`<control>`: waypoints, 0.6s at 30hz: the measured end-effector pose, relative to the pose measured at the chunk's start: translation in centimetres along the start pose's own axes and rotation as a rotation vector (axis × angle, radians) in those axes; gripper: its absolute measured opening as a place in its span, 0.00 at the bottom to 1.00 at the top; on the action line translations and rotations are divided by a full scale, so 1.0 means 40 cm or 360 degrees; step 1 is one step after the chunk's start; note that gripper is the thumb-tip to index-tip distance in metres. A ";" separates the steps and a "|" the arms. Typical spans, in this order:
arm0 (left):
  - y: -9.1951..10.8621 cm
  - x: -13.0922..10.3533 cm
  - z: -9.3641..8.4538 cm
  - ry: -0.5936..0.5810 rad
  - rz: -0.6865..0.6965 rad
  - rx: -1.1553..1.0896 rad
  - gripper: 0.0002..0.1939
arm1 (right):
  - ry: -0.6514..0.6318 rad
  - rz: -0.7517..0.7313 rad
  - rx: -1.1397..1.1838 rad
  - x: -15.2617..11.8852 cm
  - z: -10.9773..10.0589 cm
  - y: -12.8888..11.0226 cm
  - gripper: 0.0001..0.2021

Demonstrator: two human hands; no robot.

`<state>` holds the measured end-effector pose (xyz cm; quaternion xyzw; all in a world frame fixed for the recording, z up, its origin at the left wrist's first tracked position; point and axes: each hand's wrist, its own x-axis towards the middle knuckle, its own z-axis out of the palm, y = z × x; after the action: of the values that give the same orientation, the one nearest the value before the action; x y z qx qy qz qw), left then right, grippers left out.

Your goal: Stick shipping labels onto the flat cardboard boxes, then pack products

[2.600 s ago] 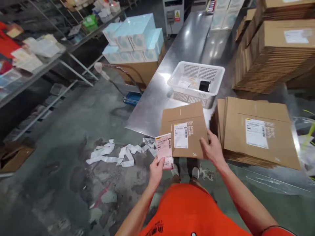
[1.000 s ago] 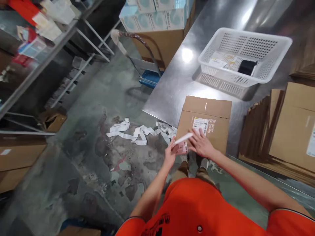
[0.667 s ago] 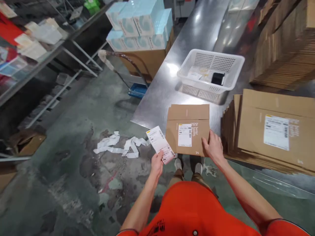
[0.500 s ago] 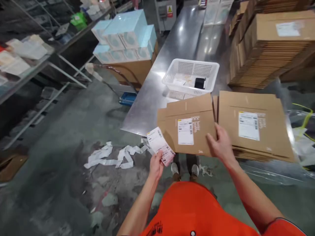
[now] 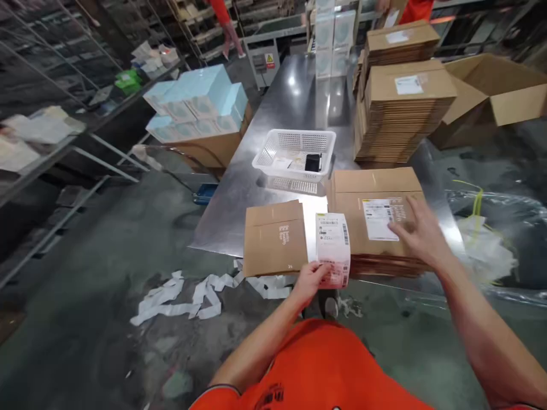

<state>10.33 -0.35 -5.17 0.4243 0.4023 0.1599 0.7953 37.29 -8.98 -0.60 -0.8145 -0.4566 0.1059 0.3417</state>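
My left hand (image 5: 314,280) is closed on a strip of printed shipping labels (image 5: 333,246), gripping its lower end. The strip's upper part overlaps the left edge of a stack of flattened cardboard boxes (image 5: 350,213). On the top box sits a white shipping label (image 5: 379,221). My right hand (image 5: 421,233) lies over the right side of that box, thumb and fingers apart, with the thumb at the label's right edge. To the left, a separate flattened box (image 5: 273,239) rests at the metal table's front edge, with printed lettering and no label showing.
A white plastic basket (image 5: 294,154) holding papers and a black item stands on the metal table (image 5: 277,102). Tall carton stacks (image 5: 405,108) rise behind. An open carton (image 5: 491,91) is at right. Pale blue boxes (image 5: 209,97) sit left; paper strips (image 5: 200,296) litter the floor.
My right hand has let go of the labelled flat box and moved right onto the stack. A flat box now lies at the left. My left hand has brought the label strip right.
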 end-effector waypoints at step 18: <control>-0.063 -0.230 -0.401 0.0369 0.0110 -0.0061 0.33 | -0.1596 -0.0005 0.0868 -0.030 0.569 -0.410 0.21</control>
<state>-8.10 1.43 -7.63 0.4013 0.4737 0.2427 0.7454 14.56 6.27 -6.99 -0.5462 -0.5203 0.5932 0.2812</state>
